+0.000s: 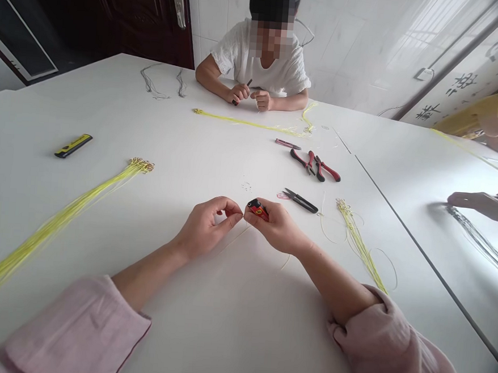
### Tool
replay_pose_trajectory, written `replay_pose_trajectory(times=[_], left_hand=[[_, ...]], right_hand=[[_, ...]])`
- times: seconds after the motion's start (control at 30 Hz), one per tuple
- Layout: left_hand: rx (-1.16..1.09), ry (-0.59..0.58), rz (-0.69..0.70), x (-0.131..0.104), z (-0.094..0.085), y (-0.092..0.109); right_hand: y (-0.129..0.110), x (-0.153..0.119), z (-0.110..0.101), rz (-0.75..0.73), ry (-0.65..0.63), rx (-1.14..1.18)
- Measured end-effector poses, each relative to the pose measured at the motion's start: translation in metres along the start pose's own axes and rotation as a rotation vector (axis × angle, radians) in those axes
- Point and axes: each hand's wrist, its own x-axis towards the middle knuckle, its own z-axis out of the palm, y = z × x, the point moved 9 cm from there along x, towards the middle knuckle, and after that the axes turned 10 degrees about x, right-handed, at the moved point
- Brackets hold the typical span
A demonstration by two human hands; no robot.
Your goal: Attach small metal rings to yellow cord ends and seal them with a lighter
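Observation:
My left hand (207, 224) is closed in a pinch, thumb against forefinger, on a thin pale cord (234, 240) that trails down toward the table. Its fingertips almost meet those of my right hand (283, 230), which is wrapped round a small red and black lighter (259, 210). No flame shows. The cord's tip is hidden between the fingers. Just beyond my right hand lie black thread snips (302, 201). Right of that wrist, a bundle of yellow cords (358, 239) with small metal ends rests on the table.
A long yellow cord bundle (72, 208) and a yellow-black box cutter (73, 146) lie left on the white table (171, 329). Red-handled pliers (327, 170) lie ahead. A person in white (261, 73) works opposite; another person's hand (482, 204) touches grey cords at right.

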Motion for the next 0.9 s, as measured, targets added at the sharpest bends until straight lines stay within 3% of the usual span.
replay_pose_trajectory(times=[0.07,0.2,0.3,0.37,0.5,0.77,0.9], left_hand=[[-0.018,-0.013,-0.014,0.000,0.001,-0.001],[-0.100,-0.030,-0.063,-0.001,0.003,-0.006],[-0.197,-0.036,-0.120,-0.001,0.005,-0.011],[-0.244,-0.037,-0.151,-0.001,0.005,-0.014],[-0.281,-0.057,-0.161,-0.001,0.006,-0.014],[-0.184,-0.124,-0.119,-0.004,0.012,-0.007],[-0.162,-0.120,-0.094,-0.003,0.012,-0.006]], right_hand=[[-0.001,0.000,-0.002,-0.018,0.033,0.013],[-0.015,-0.002,-0.016,-0.192,0.222,-0.049],[-0.008,-0.001,-0.027,-0.108,0.286,0.014],[-0.001,-0.001,-0.030,0.018,0.254,0.083],[-0.002,-0.003,-0.021,0.164,0.070,0.137],[-0.002,-0.003,-0.006,0.178,-0.025,0.131],[-0.008,-0.001,-0.019,0.110,0.049,0.067]])
